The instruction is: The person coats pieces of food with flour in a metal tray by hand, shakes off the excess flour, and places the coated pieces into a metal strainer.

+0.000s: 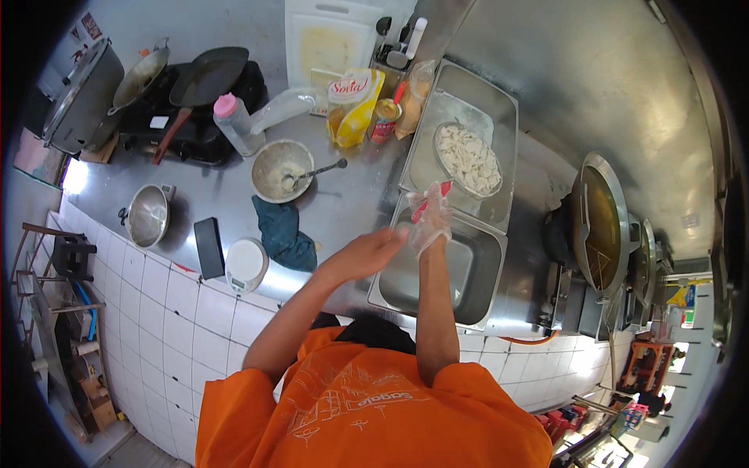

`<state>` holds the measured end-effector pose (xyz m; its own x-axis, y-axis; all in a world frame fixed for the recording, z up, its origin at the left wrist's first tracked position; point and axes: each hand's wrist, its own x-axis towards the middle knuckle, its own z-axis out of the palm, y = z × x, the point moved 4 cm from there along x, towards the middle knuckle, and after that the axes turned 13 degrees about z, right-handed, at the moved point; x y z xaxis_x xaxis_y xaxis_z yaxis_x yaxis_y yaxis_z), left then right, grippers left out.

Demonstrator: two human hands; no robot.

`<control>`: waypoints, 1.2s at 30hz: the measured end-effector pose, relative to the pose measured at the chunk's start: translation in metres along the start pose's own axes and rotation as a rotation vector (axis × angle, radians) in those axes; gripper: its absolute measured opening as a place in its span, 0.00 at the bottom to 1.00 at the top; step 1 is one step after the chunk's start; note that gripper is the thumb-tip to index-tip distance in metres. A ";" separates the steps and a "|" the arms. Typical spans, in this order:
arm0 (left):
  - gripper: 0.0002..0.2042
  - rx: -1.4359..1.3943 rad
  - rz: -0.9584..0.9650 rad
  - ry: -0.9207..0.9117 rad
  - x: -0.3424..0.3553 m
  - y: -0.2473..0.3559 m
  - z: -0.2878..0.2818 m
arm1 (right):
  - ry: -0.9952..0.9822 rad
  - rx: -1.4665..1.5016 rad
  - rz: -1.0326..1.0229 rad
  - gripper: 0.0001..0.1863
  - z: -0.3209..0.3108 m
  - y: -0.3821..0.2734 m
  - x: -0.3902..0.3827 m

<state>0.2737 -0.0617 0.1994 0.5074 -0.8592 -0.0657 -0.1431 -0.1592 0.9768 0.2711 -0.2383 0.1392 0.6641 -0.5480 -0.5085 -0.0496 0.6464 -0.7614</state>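
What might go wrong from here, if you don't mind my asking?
The clear plastic on the right hand might tear if the left hand pulls at it. The white scale, near the front edge of the counter, could be knocked off if bumped.

The left hand (376, 253) is close beside the right hand (431, 218), sheathed in clear plastic (437, 232); white floury pieces (468, 160) lie heaped far; left, a spoon (321, 170) rests in a bowl (262, 165).

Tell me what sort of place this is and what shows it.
It looks like a kitchen, possibly a commercial one: a frying pan sits on a black stove, a large wok stands at the right, with metal trays along a steel counter.
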 end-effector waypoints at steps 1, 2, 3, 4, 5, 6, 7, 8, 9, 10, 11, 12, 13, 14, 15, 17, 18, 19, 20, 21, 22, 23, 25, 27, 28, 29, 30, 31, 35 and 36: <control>0.33 -0.057 0.075 0.091 0.034 -0.002 0.005 | 0.032 0.038 0.077 0.13 0.017 -0.006 -0.016; 0.35 -0.108 0.003 0.161 0.068 -0.027 0.012 | 0.052 0.070 0.161 0.12 0.031 -0.005 -0.028; 0.37 -0.137 -0.020 0.160 0.091 -0.026 0.015 | 0.064 0.086 0.137 0.12 0.022 -0.007 -0.023; 0.38 -0.159 -0.049 0.182 0.109 -0.025 0.012 | -0.048 0.144 0.126 0.11 0.019 -0.002 -0.015; 0.43 -0.137 -0.145 0.095 0.118 -0.002 0.011 | -0.135 0.210 0.100 0.11 0.012 -0.007 -0.008; 0.48 -0.112 -0.241 0.009 0.129 0.013 0.012 | -0.115 0.227 0.078 0.11 0.000 -0.015 0.001; 0.48 -0.104 -0.241 -0.001 0.135 0.016 0.008 | -0.137 0.116 0.111 0.11 0.000 -0.019 0.002; 0.46 -0.090 -0.278 0.002 0.142 0.014 0.003 | -0.156 0.004 0.146 0.12 0.008 -0.026 -0.004; 0.44 -0.076 -0.318 0.006 0.147 0.012 0.000 | -0.147 -0.083 0.028 0.15 0.016 -0.037 -0.009; 0.44 -0.073 -0.317 -0.010 0.154 0.013 0.006 | -0.134 -0.075 0.024 0.15 0.019 -0.047 -0.008; 0.43 -0.067 -0.158 0.149 0.162 0.019 0.007 | -0.081 -0.121 -0.047 0.15 0.022 -0.057 -0.007; 0.42 -0.062 0.002 0.307 0.166 0.024 0.005 | -0.052 -0.141 -0.080 0.15 0.023 -0.065 -0.006; 0.42 -0.062 -0.003 0.288 0.168 0.029 0.007 | -0.011 -0.160 -0.113 0.15 0.021 -0.073 -0.005; 0.43 -0.014 0.069 0.239 0.170 0.045 0.008 | -0.018 -0.186 -0.086 0.14 0.016 -0.083 -0.005; 0.43 0.032 0.142 0.191 0.172 0.059 0.009 | -0.025 -0.212 -0.057 0.13 0.008 -0.091 -0.001; 0.39 -0.109 0.148 0.110 0.177 0.069 0.008 | -0.008 -0.330 -0.062 0.14 -0.013 -0.108 0.016; 0.35 -0.250 0.154 0.042 0.180 0.070 0.011 | -0.002 -0.455 -0.066 0.15 -0.021 -0.110 0.026; 0.35 -0.250 0.148 0.039 0.181 0.065 0.013 | 0.001 -0.453 -0.061 0.15 -0.023 -0.108 0.033; 0.33 -0.314 0.138 0.026 0.182 0.058 0.016 | -0.101 -0.299 -0.053 0.21 -0.023 -0.105 0.038; 0.30 -0.376 0.129 0.015 0.183 0.052 0.018 | -0.152 -0.219 -0.050 0.25 -0.023 -0.100 0.041; 0.30 -0.374 0.127 0.006 0.181 0.047 0.021 | -0.197 -0.137 -0.048 0.30 -0.024 -0.097 0.045; 0.29 -0.344 0.145 -0.003 0.176 0.042 0.025 | -0.257 -0.159 -0.093 0.30 -0.021 -0.091 0.043; 0.28 -0.308 0.160 -0.010 0.168 0.033 0.020 | -0.321 -0.176 -0.134 0.30 -0.013 -0.080 0.037; 0.30 -0.033 0.262 -0.008 0.162 0.026 0.002 | -0.290 -0.260 -0.142 0.25 -0.005 -0.073 0.028; 0.30 -0.028 0.261 -0.010 0.161 0.026 -0.008 | -0.291 -0.255 -0.144 0.25 -0.008 -0.070 0.025; 0.29 0.126 0.088 0.125 0.164 0.018 -0.026 | -0.249 -0.292 -0.147 0.26 -0.014 -0.067 0.025; 0.29 0.278 -0.083 0.258 0.168 0.013 -0.040 | -0.204 -0.330 -0.153 0.27 -0.020 -0.064 0.025; 0.29 0.282 -0.086 0.261 0.174 0.012 -0.045 | -0.208 -0.327 -0.150 0.27 -0.018 -0.063 0.019; 0.23 -0.438 -0.186 0.062 0.192 0.000 -0.015 | -0.276 -0.368 -0.024 0.24 -0.014 -0.048 0.002; 0.21 -0.752 -0.272 0.014 0.197 -0.006 -0.002 | -0.342 -0.357 -0.035 0.23 -0.015 -0.041 0.004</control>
<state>0.3762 -0.2293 0.1812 0.4536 -0.8302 -0.3241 0.5963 0.0124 0.8027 0.2647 -0.2756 0.1622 0.8737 -0.3220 -0.3646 -0.2354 0.3760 -0.8962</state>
